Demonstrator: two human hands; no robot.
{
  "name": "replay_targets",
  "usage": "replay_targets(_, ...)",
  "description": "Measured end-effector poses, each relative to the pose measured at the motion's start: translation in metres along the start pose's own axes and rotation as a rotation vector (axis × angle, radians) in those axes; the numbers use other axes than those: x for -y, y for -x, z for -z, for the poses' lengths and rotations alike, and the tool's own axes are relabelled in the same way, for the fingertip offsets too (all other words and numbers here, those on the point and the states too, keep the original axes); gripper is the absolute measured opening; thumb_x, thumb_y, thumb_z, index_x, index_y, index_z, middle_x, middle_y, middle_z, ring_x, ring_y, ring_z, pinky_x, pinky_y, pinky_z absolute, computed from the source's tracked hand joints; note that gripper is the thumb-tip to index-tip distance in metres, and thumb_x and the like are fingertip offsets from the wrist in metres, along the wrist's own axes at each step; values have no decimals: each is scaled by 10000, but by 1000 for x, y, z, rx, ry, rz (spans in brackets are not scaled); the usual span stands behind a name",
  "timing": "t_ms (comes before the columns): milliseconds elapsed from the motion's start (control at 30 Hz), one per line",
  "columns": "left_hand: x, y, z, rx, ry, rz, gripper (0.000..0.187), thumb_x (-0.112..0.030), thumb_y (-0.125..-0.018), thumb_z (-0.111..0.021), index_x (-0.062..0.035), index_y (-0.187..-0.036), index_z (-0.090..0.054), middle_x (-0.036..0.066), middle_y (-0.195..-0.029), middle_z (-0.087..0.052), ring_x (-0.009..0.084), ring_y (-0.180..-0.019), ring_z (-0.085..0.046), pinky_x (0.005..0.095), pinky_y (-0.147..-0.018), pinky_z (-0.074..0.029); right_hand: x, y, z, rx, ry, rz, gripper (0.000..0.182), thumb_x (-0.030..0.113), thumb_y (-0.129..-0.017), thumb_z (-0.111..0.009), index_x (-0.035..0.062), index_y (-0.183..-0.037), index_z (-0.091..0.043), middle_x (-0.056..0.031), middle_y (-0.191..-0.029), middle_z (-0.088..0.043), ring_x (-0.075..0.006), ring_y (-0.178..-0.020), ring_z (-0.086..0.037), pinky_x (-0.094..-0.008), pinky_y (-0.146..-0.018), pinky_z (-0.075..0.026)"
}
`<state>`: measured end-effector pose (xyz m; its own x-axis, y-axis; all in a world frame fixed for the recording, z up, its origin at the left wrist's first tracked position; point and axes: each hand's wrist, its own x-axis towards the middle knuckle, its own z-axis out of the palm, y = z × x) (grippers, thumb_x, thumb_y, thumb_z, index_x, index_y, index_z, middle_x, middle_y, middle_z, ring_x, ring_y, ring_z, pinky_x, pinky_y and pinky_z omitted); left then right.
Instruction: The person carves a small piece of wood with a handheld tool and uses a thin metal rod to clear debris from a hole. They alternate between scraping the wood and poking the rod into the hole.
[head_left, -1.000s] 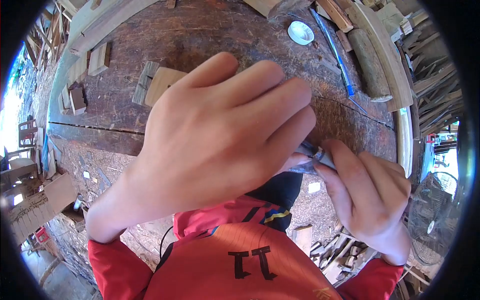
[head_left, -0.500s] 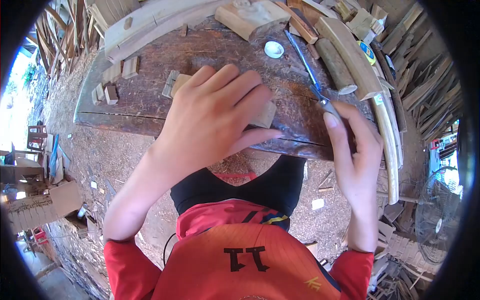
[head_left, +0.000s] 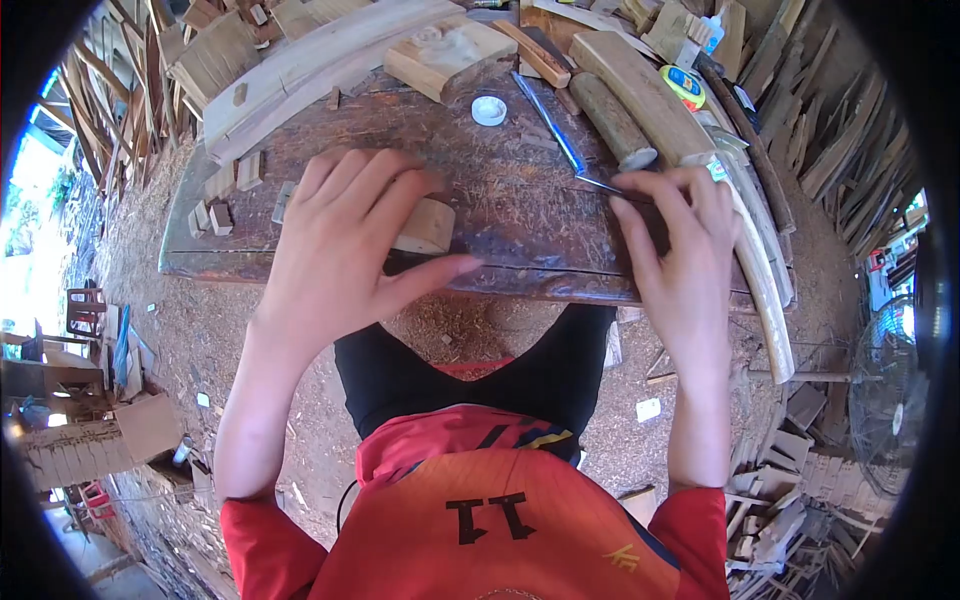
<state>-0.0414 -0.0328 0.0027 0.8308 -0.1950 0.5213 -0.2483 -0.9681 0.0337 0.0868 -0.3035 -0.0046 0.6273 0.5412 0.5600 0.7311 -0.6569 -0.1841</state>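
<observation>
My left hand [head_left: 350, 235] hovers over the left part of the dark wooden bench [head_left: 520, 220], fingers spread and slightly blurred. Under and beside it lies a pale wooden block [head_left: 427, 226], partly covered by the hand. My right hand [head_left: 690, 235] is at the bench's right side, thumb and index finger pinched near the thin metal tip of a blue tool [head_left: 552, 125]. The tool lies slanted on the bench, its tip reaching the fingertips. A small round white dish [head_left: 488, 111] stands left of the tool.
Small wood blocks [head_left: 250, 171] lie at the bench's left. A thick wood slab [head_left: 450, 55], a long curved plank [head_left: 310, 75], a round wooden piece [head_left: 612, 120] and a tape measure [head_left: 683, 88] line the far and right edges. A fan [head_left: 890, 400] stands at right.
My left hand has moved left, uncovering more bench and the pale block. My right hand has shifted slightly; the dark handle part between its fingers no longer shows. The view has shifted too.
</observation>
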Motion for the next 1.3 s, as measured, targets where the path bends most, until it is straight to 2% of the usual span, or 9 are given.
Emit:
replay_targets(100, 4, 10, -1, 59, 33, 58, 492, -400, -804, -860, -52, -1120, -717, 79, -1089, -692, 321, -943, -644, 421, -837, -507, 6, -6, -12, -9, 16, -60, 130, 175, -935, -770, 115, -1048, -746, -81, -1014, -566, -292, -1024, -543, -436, -876, -333)
replay_targets(400, 17, -44, 14, 9, -191, -349, 488, -430, -816, -812, -66, -1126, -717, 47, -995, -660, 256, -922, -660, 391, -793, -545, 11, -4, -26, -11, 38, -110, 118, 187, -957, -755, 86, -1005, -719, -107, -1029, -572, -326, -1039, -546, -477, -875, -343)
replay_targets(500, 21, -53, 4, 259, -195, -418, 506, -465, -834, -781, -63, -1127, -689, 47, -1013, -648, 249, -955, -669, 386, -804, -548, 9, -3, -23, 7, 11, -94, 117, 181, -973, -739, 74, -1005, -706, -117, -1037, -575, -336, -1043, -545, -484, -874, -354)
replay_targets(600, 21, -61, 14, 323, -260, -458, 535, -504, -843, -757, -61, -1127, -663, 48, -1073, -650, 256, -987, -670, 398, -831, -549, 7, -1, -21, 36, -56, -75, 112, 161, -986, -720, 60, -1022, -689, -124, -1048, -574, -339, -1049, -541, -470, -879, -363)
replay_targets(833, 22, -41, -24, 136, 41, -307, 608, -517, -832, -778, -73, -1226, -646, 116, -1146, -636, 329, -1070, -650, 443, -929, -532, 14, 2, -15, 25, -259, -73, 96, 114, -1000, -681, 37, -1044, -644, -150, -1004, -637, -363, -1015, -609, -457, -882, -393)
replay_targets(900, 17, -35, -29, 82, 89, -276, 641, -517, -825, -799, -75, -1262, -641, 138, -1175, -636, 351, -1096, -642, 448, -946, -520, 17, 1, -3, 135, -272, -1, 93, 93, -983, -684, 27, -1030, -639, -155, -986, -651, -373, -988, -627, -463, -877, -417)
replay_targets(1033, 13, -30, -16, 81, 138, -198, 665, -458, -811, -855, -68, -1301, -633, 137, -1216, -642, 363, -1134, -630, 450, -975, -494, 14, 1, -1, 205, -389, 93, 116, 62, -941, -700, 8, -1018, -632, -160, -980, -654, -382, -959, -631, -461, -867, -462)
replay_targets(1133, 12, -23, -11, 61, 176, -160, 641, -381, -797, -878, -67, -1304, -644, 135, -1225, -643, 365, -1149, -625, 451, -999, -480, 15, -1, 5, 278, -393, 51, 130, 49, -923, -708, 6, -1018, -631, -162, -980, -650, -382, -985, -629, -471, -890, -475)
replay_targets(1300, 13, -11, -15, 45, 279, -59, 594, -296, -784, -878, -69, -1294, -675, 139, -1232, -650, 368, -1158, -624, 450, -1028, -471, 21, -5, 7, 227, -289, 109, 120, 53, -950, -706, 6, -1038, -641, -155, -958, -680, -376, -932, -677, -448, -825, -527)
